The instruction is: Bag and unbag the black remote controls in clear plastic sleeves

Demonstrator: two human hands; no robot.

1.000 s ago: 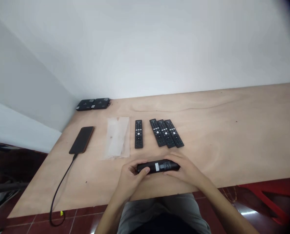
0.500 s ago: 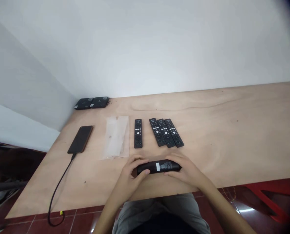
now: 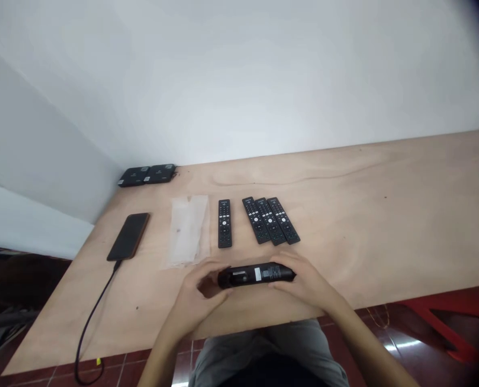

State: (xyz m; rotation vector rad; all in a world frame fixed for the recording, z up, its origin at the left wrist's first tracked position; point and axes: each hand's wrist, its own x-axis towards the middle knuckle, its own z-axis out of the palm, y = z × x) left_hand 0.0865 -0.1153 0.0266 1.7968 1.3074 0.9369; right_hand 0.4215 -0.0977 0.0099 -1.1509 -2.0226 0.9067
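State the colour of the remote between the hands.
The remote is black with a white label, shown in the head view.

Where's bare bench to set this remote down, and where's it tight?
Widest bare plywood lies right of the three overlapping remotes. A smaller patch lies front-left, between the phone's cable and the left hand. Crowded: the row from the plastic sheet through the single remote to that trio.

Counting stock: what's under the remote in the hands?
The black remote sits between the left hand and right hand. The plywood table shows around it, but what's directly beneath is hidden by the remote and hands.
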